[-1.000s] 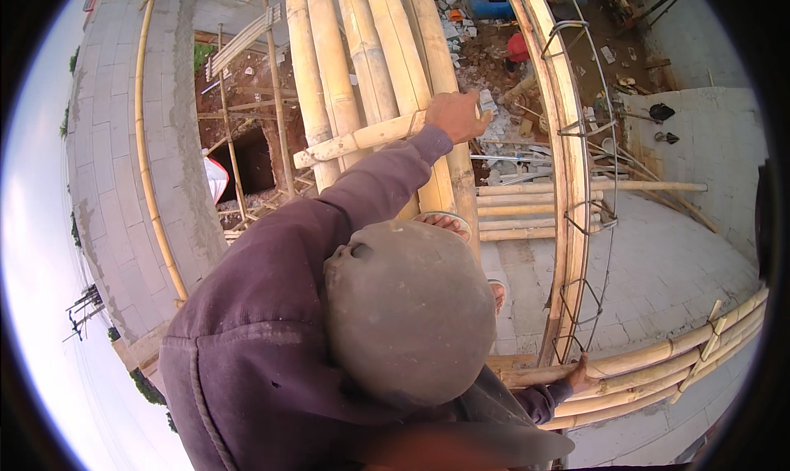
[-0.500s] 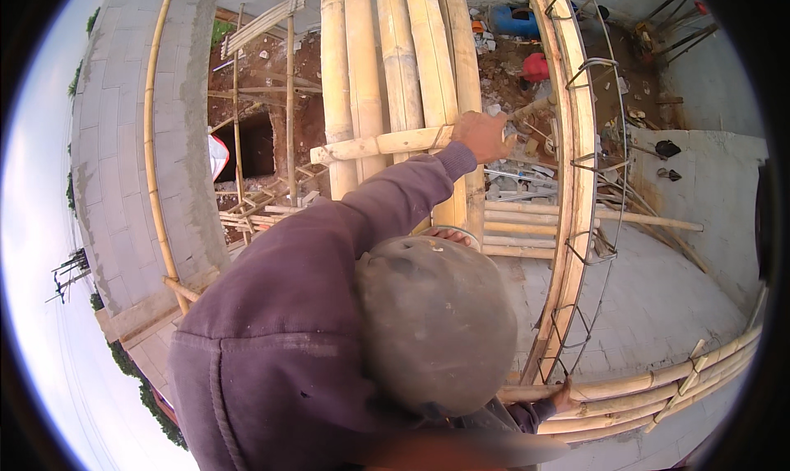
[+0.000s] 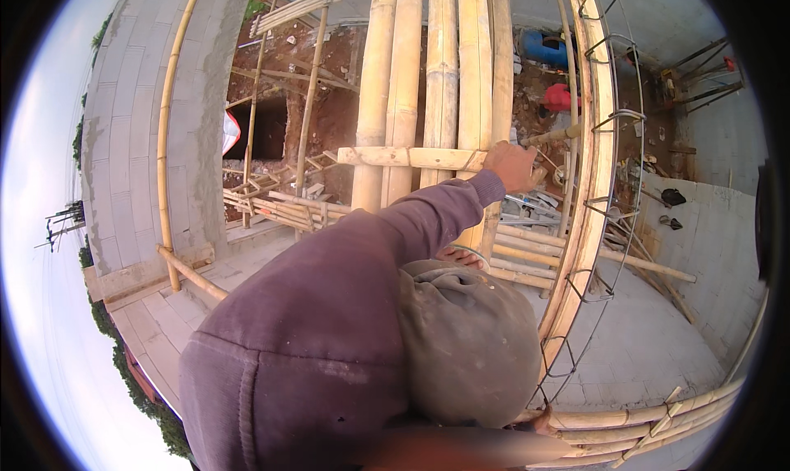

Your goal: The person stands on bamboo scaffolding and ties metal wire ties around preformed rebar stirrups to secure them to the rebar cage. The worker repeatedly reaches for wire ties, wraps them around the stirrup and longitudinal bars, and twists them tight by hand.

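Left hand [image 3: 511, 167] closed on the bamboo crosspiece's [image 3: 407, 157] right end.
The crosspiece lay across long bamboo poles [image 3: 441, 76]; the right hand [image 3: 543, 422], mostly hidden, touched stacked bamboo [image 3: 621, 430], its grip hard to tell.

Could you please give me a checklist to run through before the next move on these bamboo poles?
1. Left hand at the short bamboo strip: ok, it is at the strip's right end; grip firmness, cannot tell.
2. Strip lying across the long poles: ok.
3. Those poles closed up side by side: not ok, gaps show between some.
4. Foot firmly placed: cannot tell, only its toes show clearly.
5. Right hand secure by the lower-right poles: cannot tell, it is mostly hidden.
6. Nobody on the ground below: cannot tell, a red shape is unclear.
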Action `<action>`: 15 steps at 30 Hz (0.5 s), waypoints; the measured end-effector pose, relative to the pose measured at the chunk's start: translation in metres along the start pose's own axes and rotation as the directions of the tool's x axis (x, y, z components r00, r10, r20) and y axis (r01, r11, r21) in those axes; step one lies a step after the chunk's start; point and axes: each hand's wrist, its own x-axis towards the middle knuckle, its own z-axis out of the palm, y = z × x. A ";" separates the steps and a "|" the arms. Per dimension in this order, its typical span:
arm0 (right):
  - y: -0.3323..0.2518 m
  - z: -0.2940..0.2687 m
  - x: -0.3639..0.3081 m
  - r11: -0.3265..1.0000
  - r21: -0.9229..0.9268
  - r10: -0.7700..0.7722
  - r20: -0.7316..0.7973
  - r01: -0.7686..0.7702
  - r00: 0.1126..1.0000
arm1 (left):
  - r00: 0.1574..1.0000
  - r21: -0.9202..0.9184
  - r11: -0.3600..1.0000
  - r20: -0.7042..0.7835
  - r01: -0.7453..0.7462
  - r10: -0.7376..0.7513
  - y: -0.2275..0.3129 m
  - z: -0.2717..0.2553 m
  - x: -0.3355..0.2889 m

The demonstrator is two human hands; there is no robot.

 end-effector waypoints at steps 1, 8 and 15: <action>-0.003 0.001 -0.002 1.000 0.003 0.003 0.010 -0.003 1.000 | 1.000 -0.012 1.000 0.001 0.001 -0.001 0.000 0.000 0.000; 0.019 -0.003 0.014 1.000 0.030 0.003 0.013 -0.004 1.000 | 0.999 -0.010 0.999 0.027 -0.038 0.038 -0.002 -0.003 0.001; 0.041 -0.002 0.024 0.987 -0.131 -0.113 -0.127 0.097 0.985 | 1.000 0.042 0.999 -0.011 -0.025 0.025 0.002 -0.003 0.000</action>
